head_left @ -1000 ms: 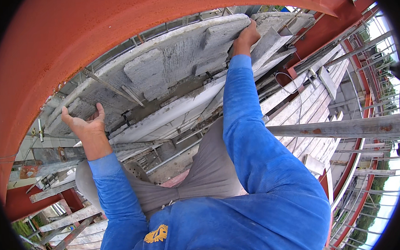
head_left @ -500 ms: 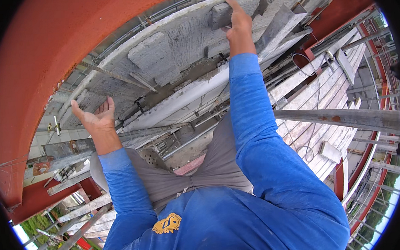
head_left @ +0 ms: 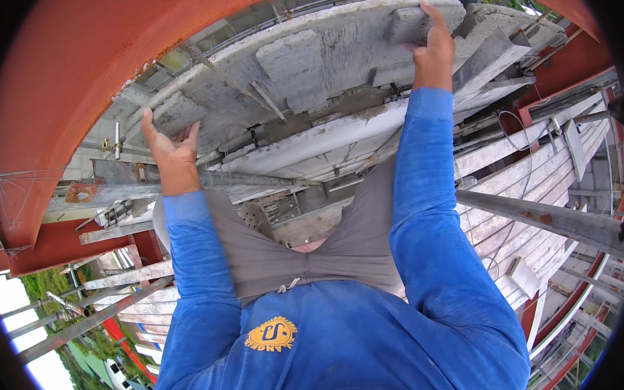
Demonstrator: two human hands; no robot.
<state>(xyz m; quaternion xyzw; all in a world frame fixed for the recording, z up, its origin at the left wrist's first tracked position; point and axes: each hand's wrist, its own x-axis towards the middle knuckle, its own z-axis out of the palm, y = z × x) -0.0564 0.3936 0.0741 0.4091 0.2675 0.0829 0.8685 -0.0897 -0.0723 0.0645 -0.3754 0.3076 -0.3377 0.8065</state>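
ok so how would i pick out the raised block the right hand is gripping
Find the big grey concrete slab under the curved red steel beam. Follow the right hand to the slab's far right end: its fingers wrap a small rectangular raised block, smaller than the wide raised block mid-slab.

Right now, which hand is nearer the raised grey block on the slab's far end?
Right hand: its fingers touch the block. The left hand presses the slab's opposite end.
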